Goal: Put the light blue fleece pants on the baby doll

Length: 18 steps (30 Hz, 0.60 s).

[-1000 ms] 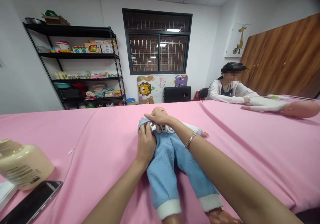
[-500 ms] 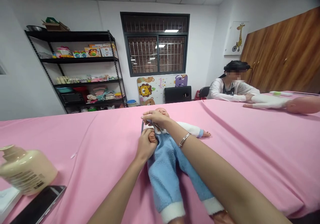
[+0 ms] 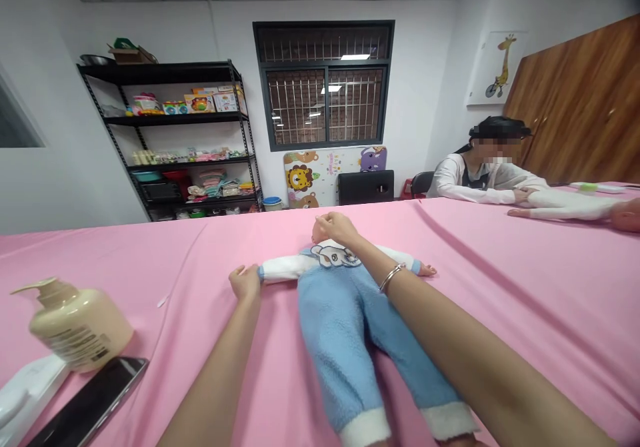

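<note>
Doll [image 3: 345,300] in blue fleece lies on its back, long axis running straight away from the person. Left hand [image 3: 245,282] pinches its outstretched sleeve cuff at the doll's side; right hand [image 3: 340,227] cups fingers closed at its neck.

The worktop [image 3: 150,260] is covered in a plain pink cloth. On it the doll [image 3: 350,300] wears fluffy light-blue trousers with white cuffs at the near end, white sleeves edged in blue, and a white chest panel printed with a small grey-and-blue cartoon animal. At the near left, the pump bottle [image 3: 75,330] is cream with a beige pump and dark lettering, beside a black phone [image 3: 90,404] and a white object [image 3: 25,404]. The right wrist carries a silver bangle [image 3: 391,276]. Far left, the shelf rack [image 3: 170,140] is black, holding multicoloured boxes. The far window [image 3: 324,86] has a dark frame, with a play mat [image 3: 320,177] printed with a yellow lion and purple elephant below. On the right, the wall panelling [image 3: 580,100] is brown wood grain, and the poster [image 3: 497,67] shows a yellow giraffe.
</note>
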Available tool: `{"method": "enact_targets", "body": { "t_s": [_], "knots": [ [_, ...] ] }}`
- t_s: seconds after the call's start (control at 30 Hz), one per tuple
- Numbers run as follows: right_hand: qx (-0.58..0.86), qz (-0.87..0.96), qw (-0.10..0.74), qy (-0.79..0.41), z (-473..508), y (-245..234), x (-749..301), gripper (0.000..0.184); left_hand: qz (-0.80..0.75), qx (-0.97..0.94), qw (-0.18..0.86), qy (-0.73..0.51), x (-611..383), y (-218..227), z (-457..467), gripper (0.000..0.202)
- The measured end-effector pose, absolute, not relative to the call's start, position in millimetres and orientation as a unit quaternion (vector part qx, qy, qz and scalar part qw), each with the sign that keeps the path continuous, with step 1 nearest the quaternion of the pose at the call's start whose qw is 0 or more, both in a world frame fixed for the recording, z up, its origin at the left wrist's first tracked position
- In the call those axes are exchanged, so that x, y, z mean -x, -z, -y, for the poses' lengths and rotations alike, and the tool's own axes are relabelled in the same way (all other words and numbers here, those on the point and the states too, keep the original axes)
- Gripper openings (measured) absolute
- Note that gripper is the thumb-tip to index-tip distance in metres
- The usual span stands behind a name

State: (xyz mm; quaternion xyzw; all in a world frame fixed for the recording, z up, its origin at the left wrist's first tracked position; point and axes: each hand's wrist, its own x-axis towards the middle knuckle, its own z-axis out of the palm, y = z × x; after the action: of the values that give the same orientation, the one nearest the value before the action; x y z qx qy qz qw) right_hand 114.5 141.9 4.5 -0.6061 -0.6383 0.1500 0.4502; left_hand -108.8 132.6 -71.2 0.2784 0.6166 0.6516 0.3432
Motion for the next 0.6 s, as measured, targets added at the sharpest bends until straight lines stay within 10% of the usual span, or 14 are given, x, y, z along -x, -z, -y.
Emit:
{"method": "enact_targets", "body": {
  "t_s": [0.3,0.5,0.6],
  "knots": [
    [0.662,0.628,0.402,-0.083,-106,37,-195,0.028,-0.593,-0.532,-0.005,-0.605,101,64,-117,0.033],
    [0.556,0.619,0.472,-0.291,-87,103,-225,0.045,-0.465,-0.812,0.172,-0.309,53,74,-98,0.039],
    [0.51,0.612,0.453,-0.401,-75,98,-234,0.049,-0.462,-0.772,0.251,-0.357,50,72,-100,0.044]
  ]
}}
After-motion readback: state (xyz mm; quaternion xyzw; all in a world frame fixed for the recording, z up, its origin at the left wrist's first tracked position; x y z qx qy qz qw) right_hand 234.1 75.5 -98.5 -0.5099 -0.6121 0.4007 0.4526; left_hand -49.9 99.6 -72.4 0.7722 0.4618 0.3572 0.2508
